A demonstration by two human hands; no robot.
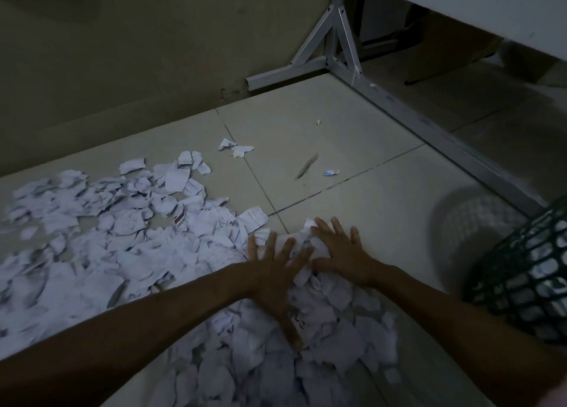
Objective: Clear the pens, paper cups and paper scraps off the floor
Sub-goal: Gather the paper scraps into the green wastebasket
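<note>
A wide heap of torn white paper scraps point(129, 240) covers the tiled floor from the left edge to the bottom middle. My left hand point(276, 271) lies flat on the heap with its fingers spread. My right hand point(340, 250) presses flat on the scraps just to its right, fingers straight and pointing away from me. A few loose scraps point(236, 148) lie farther out on the tiles, with a small crumpled bit point(331, 172) and a thin dark streak, perhaps a pen point(306, 165), blurred. No paper cups show.
A dark green mesh basket point(527, 271) with paper inside stands at the right edge, close to my right arm. A grey metal table frame point(399, 105) runs diagonally across the floor behind, under a white tabletop point(491, 4). A wall closes off the far left.
</note>
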